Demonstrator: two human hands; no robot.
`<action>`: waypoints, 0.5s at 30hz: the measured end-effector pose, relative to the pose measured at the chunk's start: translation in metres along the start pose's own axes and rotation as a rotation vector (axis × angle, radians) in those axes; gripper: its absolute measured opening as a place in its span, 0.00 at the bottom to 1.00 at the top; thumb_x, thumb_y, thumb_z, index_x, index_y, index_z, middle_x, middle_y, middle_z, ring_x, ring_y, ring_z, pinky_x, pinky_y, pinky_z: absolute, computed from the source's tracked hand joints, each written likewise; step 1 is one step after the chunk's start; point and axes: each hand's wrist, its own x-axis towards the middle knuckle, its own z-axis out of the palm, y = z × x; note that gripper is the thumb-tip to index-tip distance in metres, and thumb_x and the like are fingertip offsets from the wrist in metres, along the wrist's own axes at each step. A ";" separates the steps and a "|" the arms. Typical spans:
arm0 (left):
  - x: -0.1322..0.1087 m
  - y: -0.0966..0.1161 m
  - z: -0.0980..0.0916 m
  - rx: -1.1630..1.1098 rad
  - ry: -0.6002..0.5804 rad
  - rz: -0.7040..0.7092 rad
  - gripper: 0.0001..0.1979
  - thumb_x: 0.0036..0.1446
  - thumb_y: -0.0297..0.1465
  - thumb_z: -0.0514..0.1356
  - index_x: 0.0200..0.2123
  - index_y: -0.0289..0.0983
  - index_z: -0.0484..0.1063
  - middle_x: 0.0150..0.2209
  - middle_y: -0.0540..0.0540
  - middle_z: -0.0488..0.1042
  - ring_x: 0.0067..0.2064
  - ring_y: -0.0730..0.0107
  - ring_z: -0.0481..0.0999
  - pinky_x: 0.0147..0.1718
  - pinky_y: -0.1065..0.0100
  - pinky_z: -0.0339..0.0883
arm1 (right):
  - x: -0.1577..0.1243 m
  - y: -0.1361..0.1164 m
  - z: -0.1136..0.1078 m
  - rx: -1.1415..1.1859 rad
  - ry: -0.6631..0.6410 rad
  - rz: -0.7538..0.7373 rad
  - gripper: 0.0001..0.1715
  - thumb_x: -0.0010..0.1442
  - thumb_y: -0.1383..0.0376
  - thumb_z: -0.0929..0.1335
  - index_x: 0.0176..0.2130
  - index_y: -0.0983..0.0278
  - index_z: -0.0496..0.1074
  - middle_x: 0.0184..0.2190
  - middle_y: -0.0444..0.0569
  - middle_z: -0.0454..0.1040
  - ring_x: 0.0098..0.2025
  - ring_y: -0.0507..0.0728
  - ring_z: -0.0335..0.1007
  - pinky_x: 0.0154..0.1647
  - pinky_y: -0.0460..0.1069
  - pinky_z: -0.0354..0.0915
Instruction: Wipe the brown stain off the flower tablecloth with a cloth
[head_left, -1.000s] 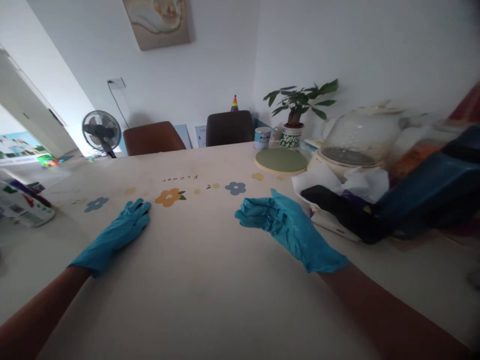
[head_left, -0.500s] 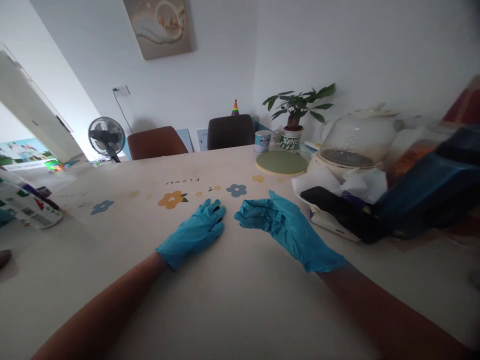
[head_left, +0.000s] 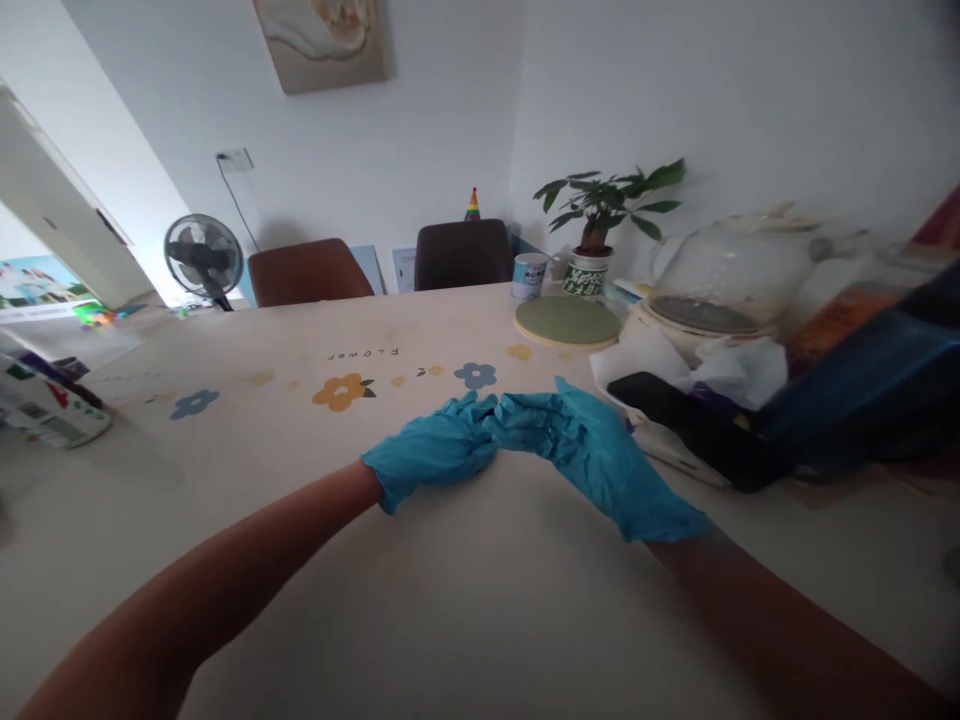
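Both hands wear thin blue gloves above the pale tabletop (head_left: 420, 590), near its printed flowers. My left hand (head_left: 435, 450) lies palm down, fingers stretched out, with no object seen in it. My right hand (head_left: 585, 450) is turned on its side, cupped, with the fingers extended and the thumb raised apart from them; it appears to hold nothing. The fingertips of the two hands meet, or overlap in view, just below a blue printed flower (head_left: 475, 376). What lies under the left palm is hidden.
To the right are a black phone-like object (head_left: 660, 405), crumpled white tissue (head_left: 739, 365) and a glass kettle (head_left: 720, 270). Behind them stand a green round mat (head_left: 568, 320), a cup (head_left: 529, 276) and a potted plant (head_left: 589, 270). A white printed container (head_left: 52, 405) is at left.
My left hand has slid right until its fingertips reach those of my right hand. The right hand keeps its cupped shape. The view has tilted down slightly.
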 end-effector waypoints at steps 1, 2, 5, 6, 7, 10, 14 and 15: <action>-0.012 -0.003 -0.005 -0.011 -0.026 -0.057 0.40 0.92 0.51 0.51 0.99 0.55 0.57 0.98 0.46 0.54 0.98 0.36 0.54 0.97 0.31 0.54 | -0.002 -0.003 0.002 -0.003 0.009 0.004 0.28 0.85 0.41 0.81 0.51 0.62 0.95 0.52 0.61 0.97 0.63 0.76 0.98 0.79 0.74 0.88; -0.024 -0.006 -0.011 -0.021 -0.049 -0.120 0.40 0.91 0.52 0.51 0.98 0.54 0.61 0.98 0.46 0.54 0.99 0.35 0.53 0.98 0.31 0.53 | -0.005 -0.005 0.004 -0.005 0.020 0.007 0.28 0.85 0.41 0.81 0.51 0.63 0.95 0.53 0.62 0.97 0.62 0.76 0.98 0.79 0.75 0.87; -0.064 -0.017 -0.030 -0.004 -0.083 -0.293 0.39 0.90 0.49 0.51 0.95 0.46 0.66 0.99 0.40 0.52 0.99 0.33 0.52 0.98 0.31 0.50 | -0.008 -0.007 0.011 -0.018 0.014 0.012 0.29 0.86 0.40 0.81 0.52 0.63 0.95 0.56 0.64 0.97 0.62 0.78 0.98 0.79 0.78 0.86; -0.078 -0.023 -0.036 0.008 -0.083 -0.348 0.40 0.90 0.48 0.51 0.95 0.43 0.67 0.99 0.39 0.52 0.98 0.32 0.53 0.98 0.31 0.49 | -0.008 -0.007 0.012 -0.024 0.003 0.015 0.30 0.86 0.39 0.81 0.52 0.63 0.95 0.56 0.64 0.97 0.62 0.79 0.98 0.79 0.78 0.86; -0.092 -0.029 -0.042 0.020 -0.075 -0.406 0.40 0.89 0.47 0.50 0.95 0.42 0.67 0.99 0.37 0.51 0.98 0.32 0.53 0.98 0.31 0.49 | -0.008 -0.007 0.013 -0.028 -0.005 0.016 0.31 0.87 0.39 0.80 0.51 0.63 0.95 0.56 0.64 0.97 0.63 0.80 0.98 0.79 0.79 0.86; -0.136 -0.055 -0.055 0.054 -0.019 -0.596 0.41 0.88 0.47 0.50 0.94 0.42 0.67 0.99 0.38 0.52 0.98 0.33 0.54 0.97 0.32 0.49 | -0.007 -0.008 0.016 -0.039 -0.006 0.019 0.32 0.87 0.37 0.80 0.49 0.62 0.95 0.56 0.64 0.97 0.62 0.80 0.98 0.77 0.78 0.88; -0.197 -0.088 -0.062 0.055 0.094 -0.843 0.42 0.87 0.49 0.48 0.96 0.44 0.64 0.98 0.40 0.54 0.98 0.41 0.55 0.97 0.37 0.50 | -0.007 -0.010 0.018 -0.052 0.028 0.017 0.31 0.88 0.39 0.79 0.49 0.63 0.94 0.54 0.64 0.97 0.61 0.78 0.99 0.78 0.76 0.88; -0.211 -0.093 -0.063 0.050 0.129 -0.885 0.43 0.88 0.50 0.47 0.97 0.44 0.62 0.99 0.42 0.53 0.99 0.43 0.54 0.97 0.40 0.50 | -0.007 -0.011 0.018 -0.050 0.031 0.016 0.31 0.88 0.40 0.79 0.49 0.63 0.95 0.54 0.64 0.97 0.60 0.77 0.99 0.78 0.76 0.88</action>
